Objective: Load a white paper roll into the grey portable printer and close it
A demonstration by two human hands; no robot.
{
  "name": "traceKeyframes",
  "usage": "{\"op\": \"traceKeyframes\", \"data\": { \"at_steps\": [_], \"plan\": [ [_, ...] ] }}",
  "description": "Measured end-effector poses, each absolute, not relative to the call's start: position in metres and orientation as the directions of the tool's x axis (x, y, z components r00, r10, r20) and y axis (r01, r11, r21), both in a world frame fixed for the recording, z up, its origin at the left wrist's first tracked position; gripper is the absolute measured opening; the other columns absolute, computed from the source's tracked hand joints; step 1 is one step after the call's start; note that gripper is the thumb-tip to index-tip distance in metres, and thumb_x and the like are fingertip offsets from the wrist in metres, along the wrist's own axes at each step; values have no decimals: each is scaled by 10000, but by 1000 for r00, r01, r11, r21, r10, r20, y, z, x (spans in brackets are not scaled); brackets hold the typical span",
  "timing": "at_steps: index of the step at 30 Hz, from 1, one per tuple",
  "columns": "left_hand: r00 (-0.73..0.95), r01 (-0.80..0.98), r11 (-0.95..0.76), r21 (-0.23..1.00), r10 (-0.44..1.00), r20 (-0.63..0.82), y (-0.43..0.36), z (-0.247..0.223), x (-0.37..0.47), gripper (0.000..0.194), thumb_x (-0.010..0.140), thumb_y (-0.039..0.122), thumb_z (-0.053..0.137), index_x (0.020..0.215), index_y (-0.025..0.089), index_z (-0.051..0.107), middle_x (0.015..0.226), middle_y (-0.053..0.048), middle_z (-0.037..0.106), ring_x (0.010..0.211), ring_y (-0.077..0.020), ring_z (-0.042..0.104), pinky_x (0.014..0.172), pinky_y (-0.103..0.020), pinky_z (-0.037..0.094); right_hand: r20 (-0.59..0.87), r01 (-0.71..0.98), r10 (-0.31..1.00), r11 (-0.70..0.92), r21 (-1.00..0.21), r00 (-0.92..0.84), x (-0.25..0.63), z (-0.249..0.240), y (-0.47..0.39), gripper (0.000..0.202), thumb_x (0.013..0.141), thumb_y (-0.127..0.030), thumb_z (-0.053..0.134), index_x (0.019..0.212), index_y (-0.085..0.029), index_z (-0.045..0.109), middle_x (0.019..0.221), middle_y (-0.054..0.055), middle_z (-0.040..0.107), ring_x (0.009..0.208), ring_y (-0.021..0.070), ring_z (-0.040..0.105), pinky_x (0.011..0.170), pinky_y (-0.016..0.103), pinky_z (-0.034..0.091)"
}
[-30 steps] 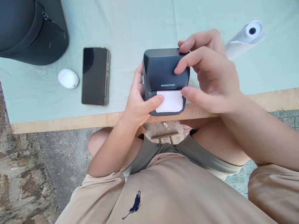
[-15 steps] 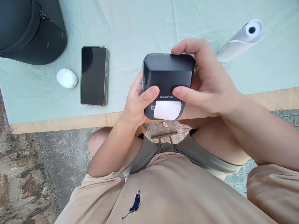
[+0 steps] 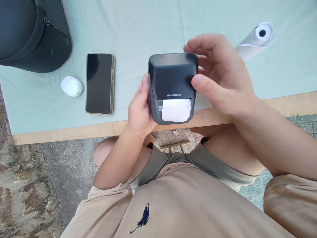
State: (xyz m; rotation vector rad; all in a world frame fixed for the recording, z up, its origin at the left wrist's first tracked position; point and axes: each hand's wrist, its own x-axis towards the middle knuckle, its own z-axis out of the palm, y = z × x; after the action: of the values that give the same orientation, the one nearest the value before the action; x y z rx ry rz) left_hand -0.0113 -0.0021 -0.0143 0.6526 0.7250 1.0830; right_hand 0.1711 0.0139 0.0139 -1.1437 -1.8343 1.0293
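While the left hand [image 3: 140, 110] cups the printer [image 3: 173, 79] from its left side, the right hand [image 3: 225, 76] reaches around the opposite side. The printer is held up over the near edge of the table [image 3: 74, 132], between the two hands, its dark lid down and its brand lettering facing the person. A white strip of paper [image 3: 176, 110] with an uneven left edge comes out below the lid and lies over the front of the printer.

The left hand is closed around the printer's side, thumb up along it; its other fingers are mostly hidden by the printer, so I cannot tell how they are set. The right hand is loosely spread and curved, thumb at the right edge of the lid and forefinger near the far right corner, with a gap between the two. How firmly it presses, or whether every finger touches, I cannot tell.

On the pale green cloth [image 3: 138, 33] that covers the table, to the left of the printer, a phone [image 3: 99, 82] lies screen up, its screen dark. Just beside it, on its left, is a small white case [image 3: 71, 86]. A black bag [image 3: 34, 39] with a zip stands in the far left corner of the view. Well apart from these, beyond the right hand, a roll [image 3: 257, 41] of white sheet lies at a slant, its end loosely unwound
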Motion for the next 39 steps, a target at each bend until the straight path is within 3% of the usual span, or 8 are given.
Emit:
{"op": "traceKeyframes", "data": {
  "at_steps": [8,19,23,25,28,31,36,39],
  "plan": [
    [232,-436,329,838,940,-249,-3,-13,-10,470,883,591,348,1118,261,586,1225,-52,627,1332,-249,433,1001,-411,482,150,279,887,293,-914,-437,174,14,16,506,807,-393,613,1273,-313,434,1315,16,482,1126,139,543,994,297,502],
    [195,-500,265,825,962,-191,0,-17,-14,288,913,431,410,1020,253,610,1020,-5,668,1085,-230,595,967,-416,489,151,338,849,357,-871,-507,175,21,13,631,780,-383,642,1335,-346,344,1395,-21,393,1249,157,466,1053,345,488],
    [246,-581,293,760,953,-179,1,-11,-11,357,937,419,306,967,239,613,1023,-23,676,1194,-234,546,1046,-440,439,250,496,899,412,-765,-360,171,29,11,569,766,-506,626,1256,-288,437,1331,-7,470,1165,198,516,881,345,536],
    [284,-579,269,770,951,-119,1,-10,-10,366,926,462,319,975,243,609,1039,-32,670,1235,-235,527,1039,-432,451,314,542,916,400,-739,-248,168,34,9,425,797,-500,592,1141,-268,497,1237,-16,517,902,132,596,688,288,518],
    [331,-539,277,796,938,-101,0,-13,-11,259,883,407,490,1088,265,559,1067,-18,650,1174,-223,585,979,-396,502,330,528,939,331,-782,-100,163,42,8,181,881,-387,509,986,-240,510,1123,-37,518,616,22,549,479,222,409],
    [336,-515,288,808,934,-119,-1,-17,-14,289,871,351,546,1144,259,521,1086,-9,644,1092,-210,636,945,-379,525,321,498,946,296,-815,-37,160,47,7,98,904,-336,487,932,-243,492,1086,-39,489,614,12,570,470,222,446],
    [363,-520,291,803,926,-101,-1,-16,-15,257,877,344,544,1117,252,550,1078,-22,646,1096,-222,629,939,-373,530,334,484,941,318,-815,-57,160,47,8,89,895,-304,504,869,-235,455,1005,-15,497,816,86,641,467,234,447],
    [362,-522,288,802,927,-98,-2,-14,-15,272,885,339,537,1142,248,547,1052,-20,643,1186,-227,577,959,-371,525,440,583,882,450,-676,-171,161,40,7,56,861,-186,499,824,-225,486,901,-16,578,784,110,616,483,258,403]
  ]
}}
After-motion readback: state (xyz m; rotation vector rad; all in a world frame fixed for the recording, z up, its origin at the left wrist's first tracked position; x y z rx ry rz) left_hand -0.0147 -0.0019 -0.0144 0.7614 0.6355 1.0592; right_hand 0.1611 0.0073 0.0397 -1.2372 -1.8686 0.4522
